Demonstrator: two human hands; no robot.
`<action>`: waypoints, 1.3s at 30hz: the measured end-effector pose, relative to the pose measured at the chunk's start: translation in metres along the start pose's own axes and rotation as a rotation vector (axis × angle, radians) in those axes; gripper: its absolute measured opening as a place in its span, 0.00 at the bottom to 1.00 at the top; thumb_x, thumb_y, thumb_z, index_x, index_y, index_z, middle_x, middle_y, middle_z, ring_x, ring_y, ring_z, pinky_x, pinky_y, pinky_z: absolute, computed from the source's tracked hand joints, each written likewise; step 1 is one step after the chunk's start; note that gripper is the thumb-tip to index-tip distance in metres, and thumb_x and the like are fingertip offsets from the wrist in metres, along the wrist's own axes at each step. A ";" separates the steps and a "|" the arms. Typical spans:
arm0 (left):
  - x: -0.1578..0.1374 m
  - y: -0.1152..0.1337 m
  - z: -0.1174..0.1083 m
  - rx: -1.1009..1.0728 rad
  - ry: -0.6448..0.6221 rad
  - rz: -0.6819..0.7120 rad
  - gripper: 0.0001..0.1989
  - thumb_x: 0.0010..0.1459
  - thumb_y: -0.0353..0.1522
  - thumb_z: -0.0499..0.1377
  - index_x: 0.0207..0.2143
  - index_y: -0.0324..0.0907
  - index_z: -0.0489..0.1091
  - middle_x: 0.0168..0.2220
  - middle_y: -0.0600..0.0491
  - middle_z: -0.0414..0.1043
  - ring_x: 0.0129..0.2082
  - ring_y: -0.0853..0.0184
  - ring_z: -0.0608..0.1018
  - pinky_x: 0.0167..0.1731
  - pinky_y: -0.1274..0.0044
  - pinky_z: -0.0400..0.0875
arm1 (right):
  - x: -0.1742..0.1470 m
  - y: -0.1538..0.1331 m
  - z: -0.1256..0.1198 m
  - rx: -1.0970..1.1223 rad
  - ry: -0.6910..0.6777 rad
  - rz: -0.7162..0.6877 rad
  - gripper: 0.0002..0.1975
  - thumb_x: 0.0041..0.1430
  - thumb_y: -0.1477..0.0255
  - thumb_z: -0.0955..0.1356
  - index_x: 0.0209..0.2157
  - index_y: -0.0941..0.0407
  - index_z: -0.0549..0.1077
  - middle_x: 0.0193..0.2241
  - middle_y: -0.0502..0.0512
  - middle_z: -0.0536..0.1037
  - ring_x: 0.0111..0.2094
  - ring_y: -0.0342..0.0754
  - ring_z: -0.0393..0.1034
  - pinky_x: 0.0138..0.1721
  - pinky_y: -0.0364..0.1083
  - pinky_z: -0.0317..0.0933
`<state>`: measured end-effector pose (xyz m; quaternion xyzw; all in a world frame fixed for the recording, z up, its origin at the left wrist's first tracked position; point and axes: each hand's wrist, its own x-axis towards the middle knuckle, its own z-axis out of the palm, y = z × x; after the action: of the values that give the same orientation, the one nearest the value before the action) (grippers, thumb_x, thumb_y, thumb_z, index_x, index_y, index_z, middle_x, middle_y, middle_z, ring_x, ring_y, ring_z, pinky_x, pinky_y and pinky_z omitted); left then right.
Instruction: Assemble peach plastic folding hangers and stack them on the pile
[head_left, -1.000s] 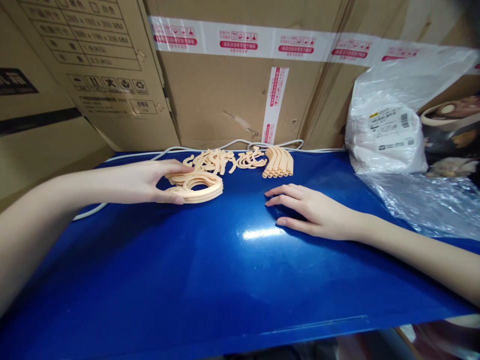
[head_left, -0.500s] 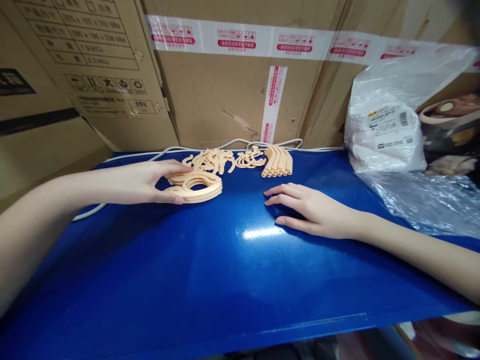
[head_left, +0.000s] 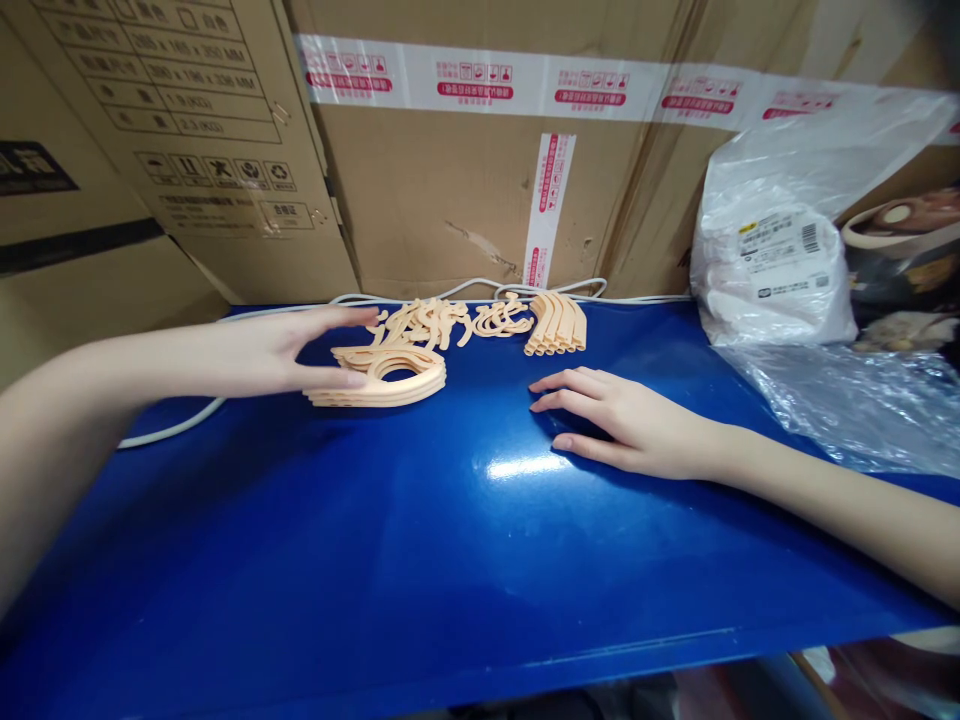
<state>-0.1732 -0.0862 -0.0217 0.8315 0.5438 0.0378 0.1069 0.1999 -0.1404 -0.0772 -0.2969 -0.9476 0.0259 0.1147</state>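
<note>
My left hand (head_left: 300,345) is over the left end of a stack of curved cream plastic pieces (head_left: 405,388), each with a rounded opening. Its thumb and fingers are spread apart, the thumb in front of the stack; whether it touches is hard to tell. Behind the stack lies a loose heap of cream hook-shaped pieces (head_left: 427,322), with a smaller group of thin hooks (head_left: 501,318) beside it. A row of curved cream tubes (head_left: 556,322) sits to the right of these. My right hand (head_left: 615,415) rests on the blue tabletop (head_left: 450,560), fingers apart, holding nothing.
Cardboard boxes (head_left: 480,190) stand along the back and left. A white cable (head_left: 172,430) runs along the table's back and left. At the right stands a clear plastic bag (head_left: 780,270) with a labelled white package, its loose film (head_left: 847,410) spreading over the table.
My left hand has opened wider, its fingers lifting up and back from the stack while the hand shifts slightly left. My right hand and the cream pieces stay in place.
</note>
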 end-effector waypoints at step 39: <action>0.014 -0.032 0.003 0.060 -0.001 0.048 0.19 0.61 0.42 0.52 0.48 0.41 0.71 0.49 0.56 0.77 0.45 0.67 0.75 0.48 0.78 0.64 | -0.001 -0.002 -0.001 -0.001 -0.004 0.002 0.19 0.68 0.60 0.60 0.53 0.56 0.69 0.56 0.62 0.70 0.54 0.54 0.66 0.55 0.55 0.62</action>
<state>-0.1959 -0.0613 -0.0327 0.8473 0.5244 0.0239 0.0812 0.1998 -0.1426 -0.0767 -0.2981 -0.9475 0.0262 0.1127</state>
